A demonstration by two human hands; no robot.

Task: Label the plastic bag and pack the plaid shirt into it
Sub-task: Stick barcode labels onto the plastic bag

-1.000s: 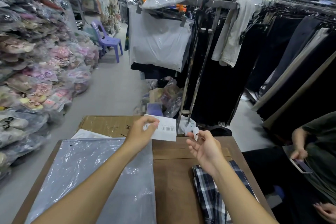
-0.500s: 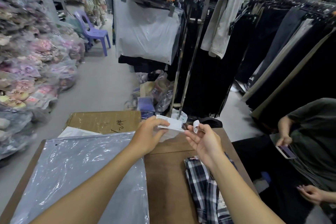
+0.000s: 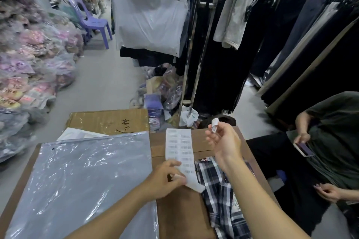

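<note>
Clearly the small white peeled sticker label (image 3: 214, 128) is the delicate item: it is featherweight, limp and, by my judgement, tacky on one face, so it is best kept pinched by a bare edge, as the right hand (image 3: 223, 141) has it now, curled between thumb and forefinger above the far end of the brown wooden desk (image 3: 180, 211). The left hand (image 3: 165, 178) has its grip pressed on the near end of the long white backing strip of barcode labels (image 3: 180, 149), which lies over the desk and partly on the shirt's edge; that strip is thin paper and will flop or crease if lifted by one corner. The large clear glossy plastic bag (image 3: 77, 186) lies flat on the left half of the desk, just beside the left hand and well apart from the raised sticker; it looks slick and floppy, likely to slide, so a palm should steady it while the label is pressed down. The folded dark blue-and-white plaid shirt (image 3: 219, 196) rests on the right side of the desk beneath the right forearm; soft and light, it is best carried from underneath with both hands to keep the fold.
</note>
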